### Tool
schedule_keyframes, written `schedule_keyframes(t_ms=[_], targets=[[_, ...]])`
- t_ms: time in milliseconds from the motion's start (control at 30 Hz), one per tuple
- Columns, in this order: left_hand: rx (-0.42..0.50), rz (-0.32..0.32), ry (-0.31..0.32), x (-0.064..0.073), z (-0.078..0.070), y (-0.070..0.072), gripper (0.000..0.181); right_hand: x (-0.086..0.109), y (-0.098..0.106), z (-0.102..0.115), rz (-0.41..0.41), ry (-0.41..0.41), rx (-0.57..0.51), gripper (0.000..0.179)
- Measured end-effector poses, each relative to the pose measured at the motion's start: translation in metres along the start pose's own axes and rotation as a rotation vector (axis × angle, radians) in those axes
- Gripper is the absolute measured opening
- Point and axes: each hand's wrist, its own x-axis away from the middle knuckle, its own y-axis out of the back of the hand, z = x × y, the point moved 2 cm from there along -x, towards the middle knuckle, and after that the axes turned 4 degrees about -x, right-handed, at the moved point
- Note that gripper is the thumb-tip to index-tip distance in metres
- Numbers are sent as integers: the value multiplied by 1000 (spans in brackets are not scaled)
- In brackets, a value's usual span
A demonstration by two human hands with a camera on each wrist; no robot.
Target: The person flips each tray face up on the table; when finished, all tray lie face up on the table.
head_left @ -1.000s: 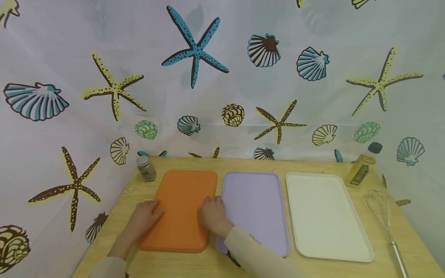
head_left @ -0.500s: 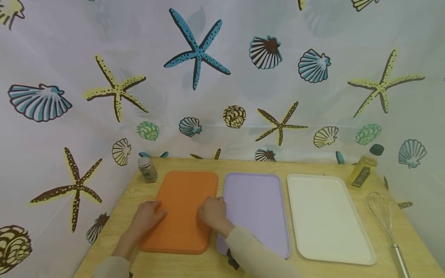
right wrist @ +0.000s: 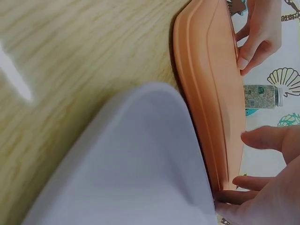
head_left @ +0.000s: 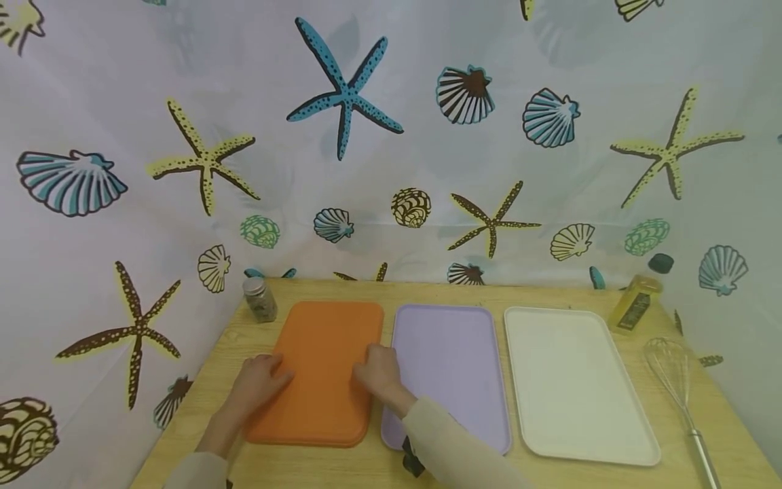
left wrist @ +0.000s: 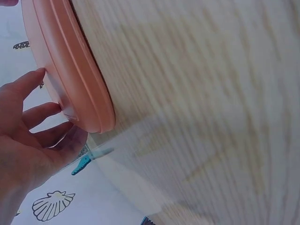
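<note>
An orange tray (head_left: 324,336) lies flat side up at the left of the wooden table, with a seam running along its thick edge. My left hand (head_left: 256,386) holds its left edge, the thumb over the top face and the fingers against the side. On the opposite edge is my right hand (head_left: 380,373), its thumb over the orange face and its fingers curled at the side. In the right wrist view, the fingers (right wrist: 236,197) dip between the orange edge and the lavender tray (right wrist: 140,164). The right forearm crosses above the lavender tray.
A cream tray (head_left: 568,380) lies right of the lavender one. Farther right are a whisk (head_left: 679,390) and a bottle of yellow liquid (head_left: 637,305). A small jar (head_left: 259,300) with a grey lid stands at the back left. A seashell-print curtain (head_left: 379,142) surrounds the table (head_left: 440,291).
The right hand has shifted slightly and its fingers are more tucked at the orange edge. The left hand and the trays stay nearly the same; the head view tilts a little.
</note>
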Motion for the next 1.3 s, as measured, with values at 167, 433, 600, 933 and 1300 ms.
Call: schedule_keyframes(t_ms=[167, 433, 600, 933, 1300], targets=[[3, 4, 5, -2, 2, 0, 50, -1, 2, -1, 29, 37, 21, 15], [22, 23, 9, -3, 2, -1, 51, -2, 8, -7, 8, 64, -66, 26], [36, 42, 10, -3, 2, -2, 52, -4, 11, -10, 30, -5, -132, 23], [74, 13, -39, -3, 13, -5, 62, -10, 18, -12, 48, -10, -173, 21], [179, 16, -41, 4, 21, -4, 58, -16, 25, -2, 116, -11, -270, 59]])
